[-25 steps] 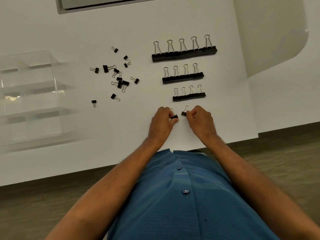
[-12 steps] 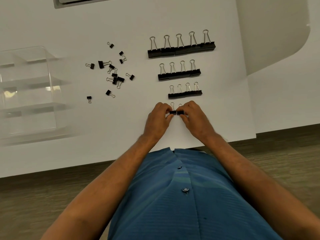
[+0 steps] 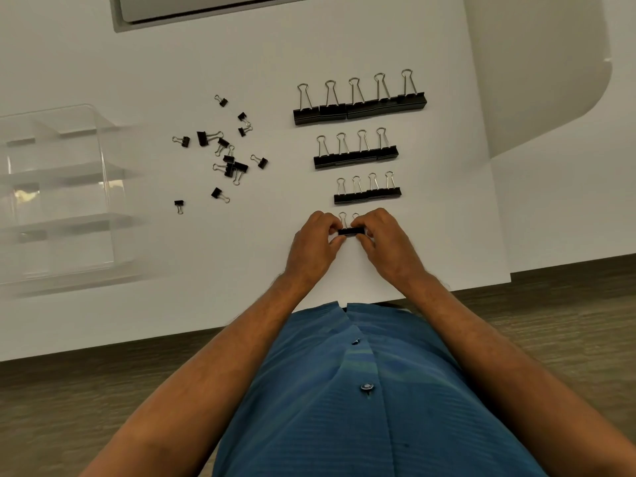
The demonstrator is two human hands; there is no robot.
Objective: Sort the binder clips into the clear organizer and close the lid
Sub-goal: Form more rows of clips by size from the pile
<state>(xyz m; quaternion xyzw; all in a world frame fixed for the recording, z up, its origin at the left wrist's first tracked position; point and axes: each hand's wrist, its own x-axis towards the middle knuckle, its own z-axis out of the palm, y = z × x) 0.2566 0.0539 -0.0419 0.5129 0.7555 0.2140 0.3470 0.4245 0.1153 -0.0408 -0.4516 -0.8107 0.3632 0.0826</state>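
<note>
Clear organizer (image 3: 58, 194) — blurred, perhaps lidless

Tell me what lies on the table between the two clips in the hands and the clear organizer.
The two small clips, pinched between left hand and right hand, sit right of the clear organizer. The loose scatter of clips lies further back, off that line. Along the table nothing visible blocks the way.

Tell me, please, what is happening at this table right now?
A person is lining up binder clips by size. The left hand and right hand pinch two small clips together, starting a fourth row below three finished rows. Loose small clips lie scattered, and the clear organizer holds none.
</note>
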